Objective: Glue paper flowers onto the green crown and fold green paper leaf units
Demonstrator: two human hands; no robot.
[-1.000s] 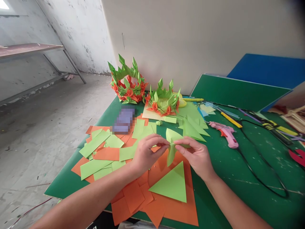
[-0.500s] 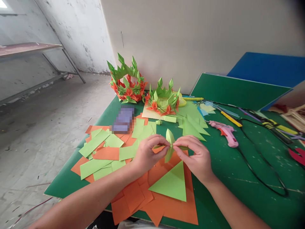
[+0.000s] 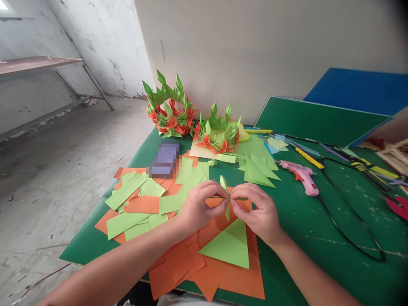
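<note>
A pale wall point(image 3: 242, 55) stands behind a green table point(image 3: 360, 191) strewn with paper scraps point(image 3: 127, 224). In the head view, the left hand point(image 3: 204, 205) and right hand point(image 3: 259, 207) both pinch the middle of a folded green paper point(image 3: 223, 183), just beyond a green triangle point(image 3: 228, 246) lying on an orange sheet point(image 3: 244, 280). The step in hand looks like creasing that middle; the next move calls for light, even pressure.

A white wall point(image 3: 98, 38) with dark blotches meets a plain grey-beige partition point(image 3: 248, 51) behind the green worktop point(image 3: 325, 233); left, a long, reddish-topped, metal-legged table point(image 3: 38, 62) stands on littered grey floor point(image 3: 108, 140) near a bright window point(image 3: 3, 6).
</note>
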